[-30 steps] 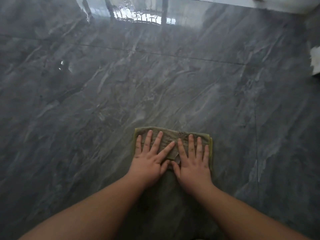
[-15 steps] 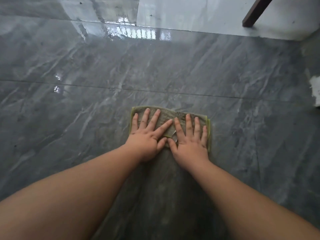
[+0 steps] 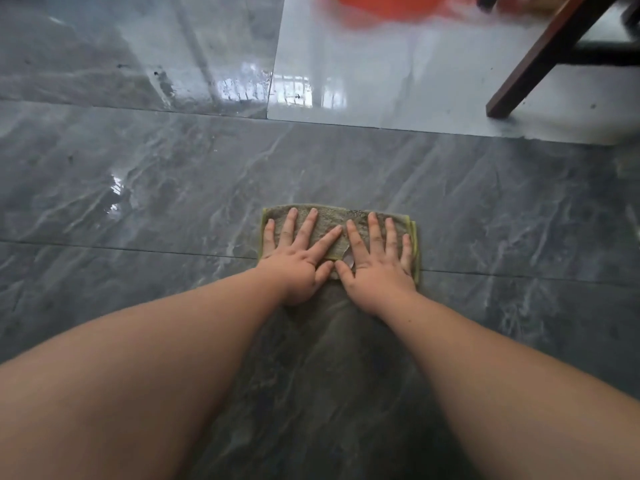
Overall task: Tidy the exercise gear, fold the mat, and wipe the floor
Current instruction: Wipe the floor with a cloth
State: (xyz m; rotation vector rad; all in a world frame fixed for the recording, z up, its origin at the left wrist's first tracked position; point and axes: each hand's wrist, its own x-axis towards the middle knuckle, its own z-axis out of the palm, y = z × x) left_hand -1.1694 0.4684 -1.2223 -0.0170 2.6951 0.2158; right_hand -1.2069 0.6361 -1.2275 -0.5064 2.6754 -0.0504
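**Green cloth flat under two hands on the tiles**

Olive-green and folded, the cloth lies flat on the dark grey marbled floor, across a tile joint. The left hand and right hand press on it side by side, palms down, fingers straight and spread, thumbs almost touching. Beyond, a paler glossy tile carries a slanted dark wooden leg and a blurred orange shape.

Both hands side by side on cloth, chair leg beyond right
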